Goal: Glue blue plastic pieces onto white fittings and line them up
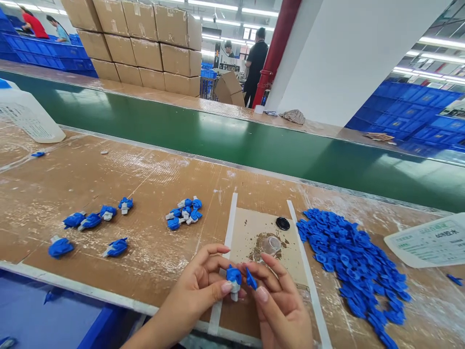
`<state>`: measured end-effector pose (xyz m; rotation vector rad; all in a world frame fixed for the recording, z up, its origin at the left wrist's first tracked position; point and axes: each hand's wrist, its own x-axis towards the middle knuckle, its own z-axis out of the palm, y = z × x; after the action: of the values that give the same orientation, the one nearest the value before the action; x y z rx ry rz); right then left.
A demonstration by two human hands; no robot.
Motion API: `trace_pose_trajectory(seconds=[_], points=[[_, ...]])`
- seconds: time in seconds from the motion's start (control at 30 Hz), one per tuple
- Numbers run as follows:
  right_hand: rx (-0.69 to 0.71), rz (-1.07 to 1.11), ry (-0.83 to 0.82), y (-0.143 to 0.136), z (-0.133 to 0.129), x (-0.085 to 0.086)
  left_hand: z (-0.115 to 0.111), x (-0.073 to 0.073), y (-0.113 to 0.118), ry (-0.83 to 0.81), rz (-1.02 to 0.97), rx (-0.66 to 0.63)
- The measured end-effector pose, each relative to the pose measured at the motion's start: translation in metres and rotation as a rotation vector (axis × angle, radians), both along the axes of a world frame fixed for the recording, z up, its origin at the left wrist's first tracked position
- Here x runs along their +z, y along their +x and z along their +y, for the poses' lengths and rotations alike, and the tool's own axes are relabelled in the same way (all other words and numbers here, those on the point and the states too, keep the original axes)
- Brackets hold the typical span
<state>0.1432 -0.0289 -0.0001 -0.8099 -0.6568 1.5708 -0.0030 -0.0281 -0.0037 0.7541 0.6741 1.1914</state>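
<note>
Holding a small blue and white part, the left hand pinches it with thumb and fingers closed around it. The right hand holds a tiny blue clip just beside it, its fingers closed on the clip. Both hands are low over the near edge of the tabletop, above a white strip stuck on the brown top.

The part looks like hard plastic. It seems very light and stiff, not soft. It is small and smooth, so it could slip or pop out of the fingers. The white stub at the bottom looks thin, so the fat blue top seems the safest spot to pinch. The clip looks thin and flat, and is best held by its edges near one end, with the other end left free.

A big heap of blue clips lies toward the right edge of the tabletop. A little bunch of blue and white parts sits near the middle, and more single ones lie toward the left. A black cap and a clear cup sit on a paper square just past the hands. A white jug stands at the far left corner. A green belt runs along the far edge. A paper sheet lies at the right.
</note>
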Motion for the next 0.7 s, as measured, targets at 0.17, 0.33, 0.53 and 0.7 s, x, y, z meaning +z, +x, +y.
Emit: trace_pose_trajectory(seconds=[0.17, 0.33, 0.53, 0.7], points=[[-0.074, -0.185, 0.094, -0.005, -0.006, -0.006, 0.000, 0.002, -0.001, -0.015, 0.029, 0.015], [-0.181, -0.568, 0.273, -0.012, -0.009, -0.026, 0.000, 0.005, -0.002, -0.061, 0.100, 0.021], [-0.175, -1.030, 0.732, -0.014, -0.009, -0.025, 0.002, 0.003, 0.001, -0.090, 0.198, 0.093], [-0.275, -1.425, 0.718, 0.061, 0.015, -0.012, -0.007, -0.001, -0.015, -0.056, 0.523, 0.262]])
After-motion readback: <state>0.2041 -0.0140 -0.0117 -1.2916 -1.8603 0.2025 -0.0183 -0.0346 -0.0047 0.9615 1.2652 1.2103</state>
